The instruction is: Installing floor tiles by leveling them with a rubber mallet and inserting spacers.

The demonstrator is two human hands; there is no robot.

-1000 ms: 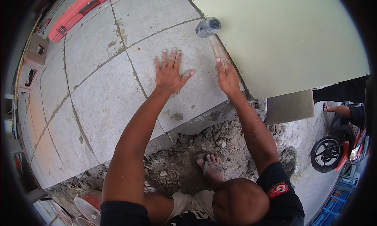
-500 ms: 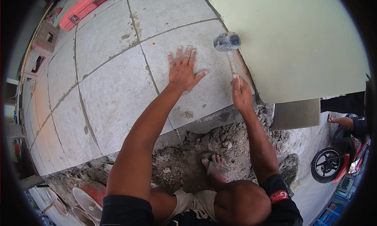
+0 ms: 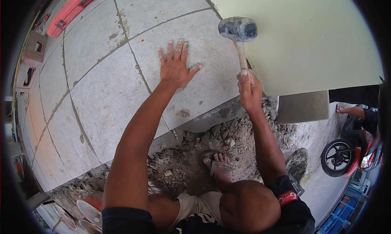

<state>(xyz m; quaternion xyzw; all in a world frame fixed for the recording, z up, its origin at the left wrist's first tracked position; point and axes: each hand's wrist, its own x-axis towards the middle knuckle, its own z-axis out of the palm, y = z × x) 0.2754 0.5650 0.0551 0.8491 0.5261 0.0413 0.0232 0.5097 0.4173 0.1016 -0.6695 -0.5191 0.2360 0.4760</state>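
1. The mallet (image 3: 238,29), dark-headed with a pale handle, is in the air ahead of your right hand (image 3: 249,89), its head overlapping the edge of the pale green wall (image 3: 309,42) in view.
2. Your right fingers wrap the handle, thumb lying along it.
3. Your left hand (image 3: 176,69) lies palm down, fingers and thumb spread wide, on the grey floor tile (image 3: 207,51) beside that wall; dusty residue whitens its fingertips.
4. On your right sleeve, a red patch (image 3: 287,197) carries white lettering; pale print also shows on your dark shirt (image 3: 205,219), partly cut off by the lower edge.
5. Compared with half a second ago, the mallet's head looks larger, so you have lifted it nearer the camera; your left hand keeps its place on the tile, while the whole view has shifted.
6. Below the tile edge, your sandalled foot (image 3: 222,171) stands on broken rubble (image 3: 191,152).
7. Farther out, a red case (image 3: 75,10) lies upper left, and a motorcycle wheel (image 3: 337,158) shows at right.
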